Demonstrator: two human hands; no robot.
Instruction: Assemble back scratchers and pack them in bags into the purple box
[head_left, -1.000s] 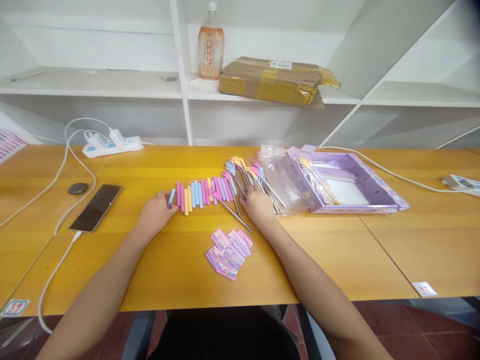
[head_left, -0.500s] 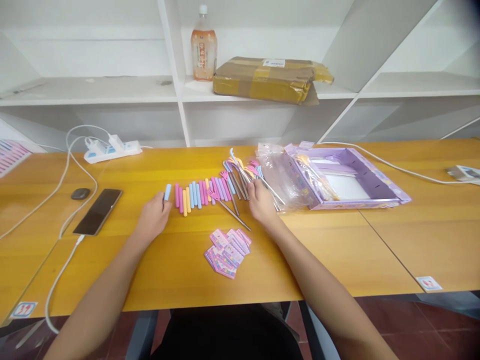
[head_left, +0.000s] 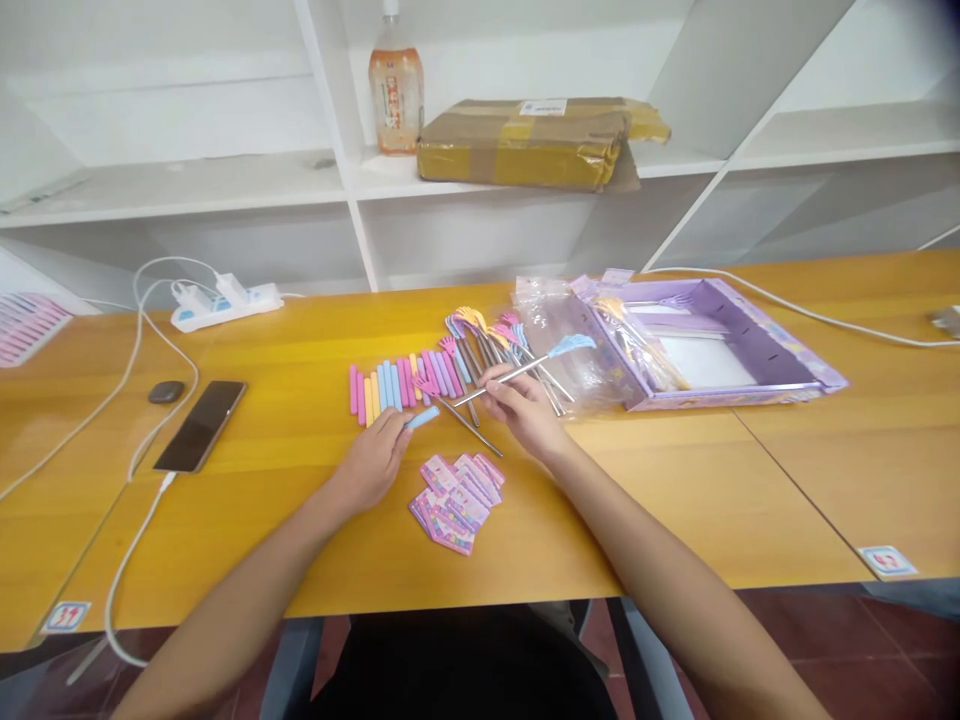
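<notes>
My left hand [head_left: 373, 458] is closed on a light blue tube [head_left: 422, 418], which points right. My right hand [head_left: 525, 408] grips a metal rod with a light blue hand-shaped head [head_left: 572, 345]; its bare end lies near the tube, with a gap between them. Beyond my left hand is a row of pink, yellow, blue and purple tubes [head_left: 400, 383]. A pink-headed rod [head_left: 469, 427] lies in front of the row's right part. More metal rods with coloured hand-shaped heads [head_left: 480, 325] are heaped behind my right hand. Small pink cards [head_left: 457, 503] lie in a loose pile nearer me.
A clear plastic bag [head_left: 559, 320] touches an open purple box [head_left: 750, 395] at the right. On the left are a phone [head_left: 201, 427], a mouse [head_left: 166, 392], cables and a power strip [head_left: 225, 306]. A shelf behind holds a bottle [head_left: 396, 95] and a taped carton [head_left: 525, 150].
My left hand has moved right with the blue tube, which now tilts sideways. My right hand has lifted a blue-headed rod from the heap and turned it, head to the right. The view has shifted slightly.
</notes>
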